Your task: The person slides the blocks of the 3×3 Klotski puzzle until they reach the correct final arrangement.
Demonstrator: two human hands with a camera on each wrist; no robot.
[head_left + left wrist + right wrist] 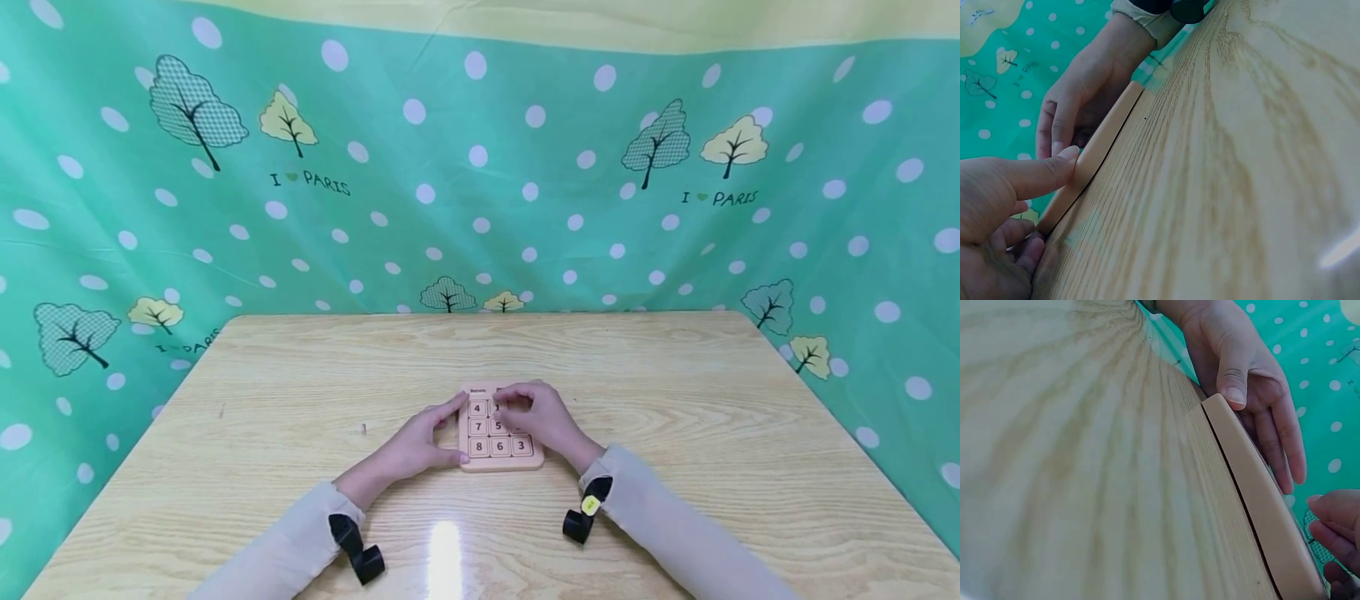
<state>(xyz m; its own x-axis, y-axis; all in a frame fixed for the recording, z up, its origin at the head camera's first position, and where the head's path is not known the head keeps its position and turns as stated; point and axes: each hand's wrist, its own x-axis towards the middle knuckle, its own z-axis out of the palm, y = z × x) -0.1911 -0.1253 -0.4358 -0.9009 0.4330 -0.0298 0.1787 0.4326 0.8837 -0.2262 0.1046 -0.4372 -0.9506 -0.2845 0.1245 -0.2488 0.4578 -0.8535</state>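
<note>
A wooden sliding number puzzle [501, 467] lies flat on the table, its square tiles marked with numerals such as 4, 7, 5, 8, 6 and 3. My left hand [411, 444] holds its left side, the thumb at the lower left corner and a fingertip near the upper left. Over the upper right tiles, my right hand [546, 417] has thumb and forefinger apart around the tile marked 1 and covers some tiles. In the left wrist view, the board's edge [1094, 147] shows beside my thumb. Whether the right fingertips press a tile is hard to tell.
The wood-grain table [300, 367] extends around the puzzle. A green dotted curtain [480, 192] with printed trees hangs behind it and at both sides. Black wrist cameras are strapped over both pale sleeves [667, 517]. A bright reflection lies on the table's near part.
</note>
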